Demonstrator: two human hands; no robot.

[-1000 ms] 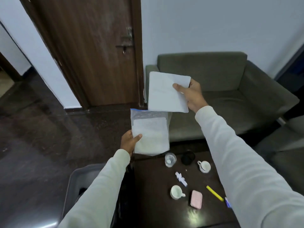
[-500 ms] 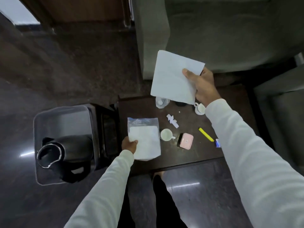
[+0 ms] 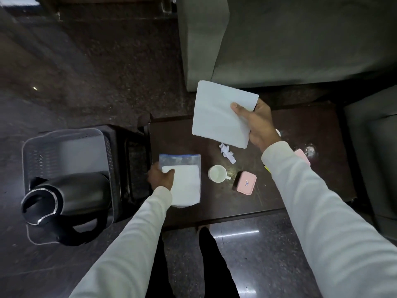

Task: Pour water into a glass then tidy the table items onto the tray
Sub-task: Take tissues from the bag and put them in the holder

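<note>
**Two hands holding napkin and bag above a dark table**

While held over the dark table (image 3: 300, 190), closed on a white napkin (image 3: 221, 115) at its right edge: right hand (image 3: 260, 123), thumb on top, fingers behind. Napkin flat and slightly tilted, raised above the far part of the table, hiding whatever lies beneath it. Closed on the left edge of a clear plastic bag (image 3: 182, 179): left hand (image 3: 161, 177), thumb pressed on the front face. Bag with a blue strip along its top and a folded white stack inside, hanging over the table's left portion; contact with the tabletop not determinable. Both arms in white sleeves (image 3: 322, 211).

On the table, just right of the bag: white cup (image 3: 217, 173), upright, handle pointing right, apparently empty. Near the cup's right side, apart from it: pink box (image 3: 246, 182), lid on. Beyond the cup, below the napkin's lower edge: crumpled scrap of white paper (image 3: 227, 152). Past the right sleeve, partly hidden: second pink item (image 3: 303, 155) and a blurred glass (image 3: 309, 149); water level not discernible.

Left of the table, on a dark stand: grey tray (image 3: 64, 145) with perforated walls. Inside the tray, at its near end: black kettle (image 3: 68, 198), open top and handle toward the viewer. Beyond the table: grey sofa (image 3: 300, 39). Between table and camera: dark trouser legs (image 3: 210, 254) on a glossy floor.
</note>
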